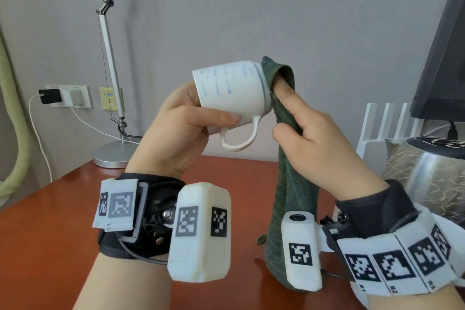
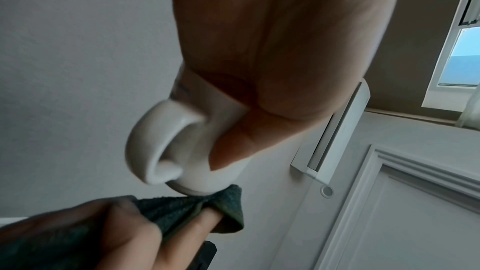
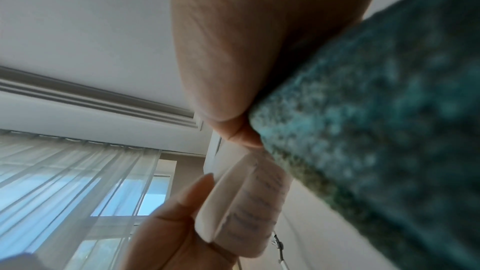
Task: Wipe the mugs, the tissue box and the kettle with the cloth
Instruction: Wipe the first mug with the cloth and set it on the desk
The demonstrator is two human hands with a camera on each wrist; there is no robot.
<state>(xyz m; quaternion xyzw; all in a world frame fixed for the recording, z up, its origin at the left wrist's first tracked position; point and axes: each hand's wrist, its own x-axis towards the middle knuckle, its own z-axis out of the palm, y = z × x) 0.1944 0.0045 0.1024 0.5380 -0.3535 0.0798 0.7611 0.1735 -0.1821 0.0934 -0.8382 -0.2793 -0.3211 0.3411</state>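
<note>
A white mug (image 1: 232, 88) with blue lettering lies on its side in the air above the table, handle down, mouth toward the right. My left hand (image 1: 181, 123) grips its base end, thumb along the side. A dark green cloth (image 1: 289, 158) hangs from my right hand (image 1: 307, 128), which holds it with the index finger pushing its top fold against the mug's rim. The left wrist view shows the mug's handle (image 2: 155, 143) with the cloth (image 2: 197, 210) at the rim. In the right wrist view the cloth (image 3: 376, 120) fills the right side beside the mug (image 3: 249, 202).
A red-brown table (image 1: 63, 209) lies below. A desk lamp base (image 1: 113, 153) stands at the back left near wall sockets. A shiny metal kettle (image 1: 432, 178) sits at the right, under a dark monitor (image 1: 440, 58), with a white rack (image 1: 385, 123) behind.
</note>
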